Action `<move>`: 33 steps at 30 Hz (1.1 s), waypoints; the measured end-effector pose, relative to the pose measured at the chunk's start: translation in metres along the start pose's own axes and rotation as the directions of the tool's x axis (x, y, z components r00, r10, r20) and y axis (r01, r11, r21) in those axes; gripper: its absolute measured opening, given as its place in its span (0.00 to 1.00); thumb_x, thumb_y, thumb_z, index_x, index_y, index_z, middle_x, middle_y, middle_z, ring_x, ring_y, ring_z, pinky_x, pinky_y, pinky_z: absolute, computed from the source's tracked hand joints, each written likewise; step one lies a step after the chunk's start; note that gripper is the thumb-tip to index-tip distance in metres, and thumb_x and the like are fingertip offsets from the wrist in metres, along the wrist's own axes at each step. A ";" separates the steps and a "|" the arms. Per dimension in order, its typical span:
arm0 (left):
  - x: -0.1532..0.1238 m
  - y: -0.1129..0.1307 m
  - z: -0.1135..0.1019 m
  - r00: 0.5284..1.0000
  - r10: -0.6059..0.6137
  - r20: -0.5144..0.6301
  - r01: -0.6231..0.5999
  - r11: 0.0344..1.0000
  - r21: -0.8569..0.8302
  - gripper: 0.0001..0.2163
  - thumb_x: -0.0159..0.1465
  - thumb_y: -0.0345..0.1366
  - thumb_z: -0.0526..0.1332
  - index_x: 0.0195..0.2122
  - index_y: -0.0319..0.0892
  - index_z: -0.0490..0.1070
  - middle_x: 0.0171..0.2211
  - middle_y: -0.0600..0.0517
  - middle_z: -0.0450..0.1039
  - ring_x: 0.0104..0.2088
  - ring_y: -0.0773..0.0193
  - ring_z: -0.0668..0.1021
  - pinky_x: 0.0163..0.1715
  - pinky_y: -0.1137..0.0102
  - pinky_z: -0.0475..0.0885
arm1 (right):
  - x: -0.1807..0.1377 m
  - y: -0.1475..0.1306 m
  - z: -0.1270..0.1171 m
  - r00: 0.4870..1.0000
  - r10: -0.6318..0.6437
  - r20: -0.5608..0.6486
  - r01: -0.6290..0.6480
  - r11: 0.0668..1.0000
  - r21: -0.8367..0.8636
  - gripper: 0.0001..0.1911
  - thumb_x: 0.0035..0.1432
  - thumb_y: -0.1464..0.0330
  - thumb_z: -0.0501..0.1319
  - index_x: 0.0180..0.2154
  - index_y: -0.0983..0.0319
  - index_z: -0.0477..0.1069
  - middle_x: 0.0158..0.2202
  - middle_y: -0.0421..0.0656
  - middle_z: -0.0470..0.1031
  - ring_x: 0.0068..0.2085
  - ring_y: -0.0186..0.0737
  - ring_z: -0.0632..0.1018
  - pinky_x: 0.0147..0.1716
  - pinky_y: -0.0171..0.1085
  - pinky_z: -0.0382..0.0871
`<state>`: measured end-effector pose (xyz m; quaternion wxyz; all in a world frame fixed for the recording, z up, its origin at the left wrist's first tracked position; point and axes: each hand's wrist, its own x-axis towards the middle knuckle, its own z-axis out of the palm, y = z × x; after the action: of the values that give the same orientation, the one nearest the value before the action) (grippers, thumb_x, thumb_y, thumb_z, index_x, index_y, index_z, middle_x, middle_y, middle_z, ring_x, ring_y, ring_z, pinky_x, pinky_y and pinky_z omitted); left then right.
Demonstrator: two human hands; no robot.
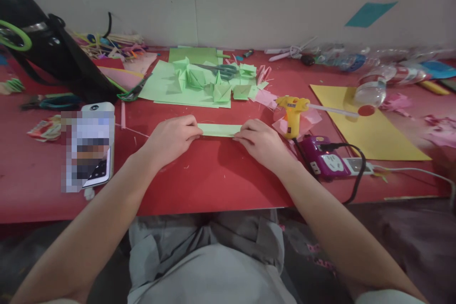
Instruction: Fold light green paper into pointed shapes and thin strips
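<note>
A narrow folded strip of light green paper (219,129) lies flat on the red table (213,175) in front of me. My left hand (173,138) pinches its left end with curled fingers pressed down. My right hand (259,141) presses and pinches the strip's right end. Both hands rest on the table surface. Behind the strip lie green paper sheets with several folded green pieces (199,83) and a pair of scissors (221,70) on top.
A yellow glue gun (292,111) stands right of my right hand, beside a purple power strip (326,159) with a black cable. A yellow sheet (370,126) and plastic bottles lie further right. A phone (93,145) and a black bag (46,47) sit left.
</note>
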<state>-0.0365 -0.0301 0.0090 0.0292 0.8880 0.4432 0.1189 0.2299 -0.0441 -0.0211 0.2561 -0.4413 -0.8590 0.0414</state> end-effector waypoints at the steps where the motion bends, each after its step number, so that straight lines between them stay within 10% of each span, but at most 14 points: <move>1: 0.000 0.000 0.000 1.000 0.007 -0.001 -0.007 1.000 0.015 0.13 0.67 0.32 0.54 0.39 0.46 0.80 0.40 0.50 0.77 0.37 0.61 0.77 0.31 0.68 0.66 | 0.000 0.000 0.000 1.000 -0.003 0.001 0.003 1.000 0.002 0.12 0.65 0.70 0.57 0.35 0.59 0.79 0.35 0.46 0.75 0.38 0.42 0.74 0.37 0.41 0.68; 33: 0.020 0.027 -0.010 0.991 -0.022 0.132 0.002 0.988 0.153 0.10 0.68 0.35 0.56 0.37 0.42 0.77 0.36 0.50 0.75 0.37 0.59 0.77 0.26 0.68 0.59 | 0.019 -0.011 -0.010 0.986 0.035 0.161 -0.018 0.994 -0.108 0.09 0.63 0.70 0.60 0.42 0.62 0.79 0.40 0.47 0.75 0.42 0.44 0.74 0.40 0.40 0.65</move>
<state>-0.0064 -0.0311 0.0267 -0.0085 0.8909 0.4533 0.0251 0.2171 -0.0379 -0.0020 0.1605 -0.4608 -0.8721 0.0351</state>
